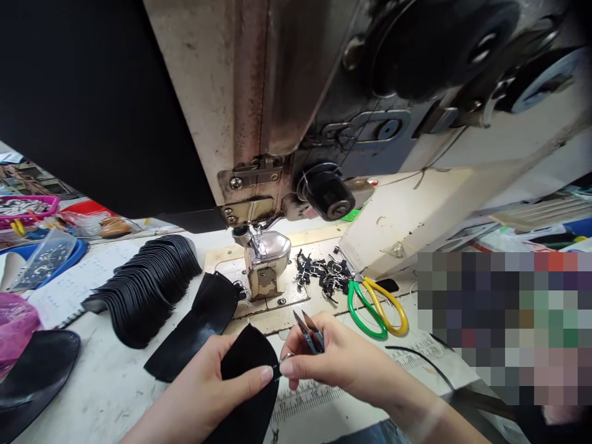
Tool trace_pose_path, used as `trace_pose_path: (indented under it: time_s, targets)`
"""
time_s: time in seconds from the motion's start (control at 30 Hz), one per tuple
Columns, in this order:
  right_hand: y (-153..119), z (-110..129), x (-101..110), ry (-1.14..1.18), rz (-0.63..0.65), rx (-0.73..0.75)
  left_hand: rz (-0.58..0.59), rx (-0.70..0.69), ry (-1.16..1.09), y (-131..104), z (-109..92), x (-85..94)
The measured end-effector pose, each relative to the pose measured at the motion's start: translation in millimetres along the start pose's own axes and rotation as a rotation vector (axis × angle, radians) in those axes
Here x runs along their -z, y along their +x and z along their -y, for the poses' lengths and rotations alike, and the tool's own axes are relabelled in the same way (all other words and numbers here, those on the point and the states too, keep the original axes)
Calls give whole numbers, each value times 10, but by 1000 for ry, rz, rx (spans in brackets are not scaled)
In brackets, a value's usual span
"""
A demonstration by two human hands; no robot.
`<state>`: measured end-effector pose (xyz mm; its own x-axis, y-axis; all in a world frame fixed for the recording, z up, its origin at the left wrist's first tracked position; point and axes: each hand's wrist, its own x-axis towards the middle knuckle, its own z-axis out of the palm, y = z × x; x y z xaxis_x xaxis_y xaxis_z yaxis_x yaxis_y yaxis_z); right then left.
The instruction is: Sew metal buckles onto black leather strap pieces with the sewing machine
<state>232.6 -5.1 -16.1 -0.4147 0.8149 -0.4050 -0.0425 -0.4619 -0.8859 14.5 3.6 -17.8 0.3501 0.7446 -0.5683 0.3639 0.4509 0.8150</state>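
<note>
A black leather piece (252,394) is held in my left hand (231,385), the thumb pressed on its face near the right edge. My right hand (319,357) pinches a small metal ring or buckle at that same edge. Small thread snips (309,330) rest in the right hand too, blades pointing up and left. Just beyond, more black leather (198,327) lies by the sewing machine's post (266,271); its far end is beside the needle area.
A row of stacked black pieces (152,283) stands left of the machine. Small black tabs with metal parts (324,274) and green-and-yellow scissors (377,308) lie at the right. The machine head (277,111) overhangs. Another black piece (34,382) sits far left.
</note>
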Motion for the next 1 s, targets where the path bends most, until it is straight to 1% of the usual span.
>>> trace_pose_path:
  time_s: [0.13,0.3,0.4,0.53,0.67,0.77,0.87,1.0]
  targets:
    - [27,16,-9,-3,12,-2,-3,-10,42,-28,-25,5]
    - [49,29,-16,1,22,-14,-44,40,47,-17,-32,10]
    - [74,47,-7,-22,33,-19,-104,36,61,-18,-42,4]
    - [104,79,-1,-45,49,15,-177,29,67,-70,-103,-4]
    - [117,113,-10,-49,53,22,-143,47,77,-96,-141,21]
    - [128,130,-18,-36,57,19,-125,37,39,-98,-156,27]
    - [139,133,-23,-24,55,15,-157,30,-15,-116,-185,6]
    - [138,116,-22,3,60,30,-177,7,-5,-150,-230,-15]
